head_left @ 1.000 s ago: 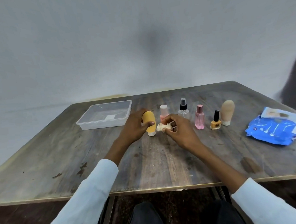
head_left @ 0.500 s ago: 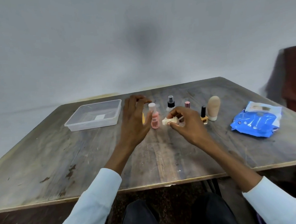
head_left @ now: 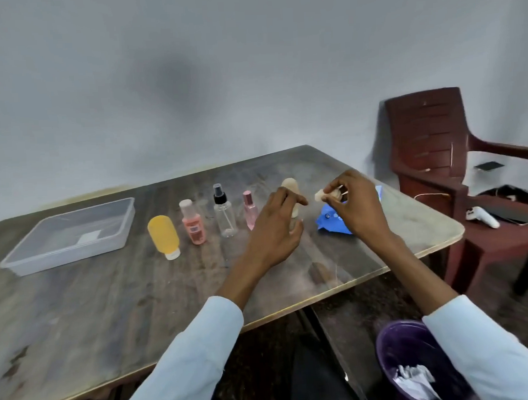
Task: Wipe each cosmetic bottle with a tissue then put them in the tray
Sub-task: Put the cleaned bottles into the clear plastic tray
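A crumpled tissue [head_left: 320, 195] sits pinched between the thumb and fingertips of the right hand [head_left: 353, 206], raised above the worktop [head_left: 109, 299] right of centre in the frame. The left hand [head_left: 273, 233] hovers just left of it with fingers loosely spread and relaxed, gripping nothing; it covers the lower part of a beige bottle [head_left: 291, 187], whose rounded top shows above the fingers, and whether the hand touches that bottle cannot be told. To the left a row of bottles stands on the worktop: a pink bottle [head_left: 250, 211] with a rosy cap beside the left hand, then a clear spray bottle [head_left: 224, 214] with a black nozzle, then a coral bottle [head_left: 193, 223] with a pale cap, and last a yellow tube [head_left: 163, 237] standing on its white cap, tilted a little. Further left, near the worktop's far left edge, lies the clear plastic tray [head_left: 115, 241] with only a small white label showing in its bottom. Behind the right hand a blue wipe pack [head_left: 331, 223] lies on the worktop, mostly hidden. Both forearms come up from the bottom of the frame in pale blue sleeves [head_left: 189, 366]. At lower right a purple bin [head_left: 395, 339] holds crumpled white paper. In the right of the frame a dark red plastic chair [head_left: 427, 136] carries a white controller [head_left: 484, 217] on its seat.
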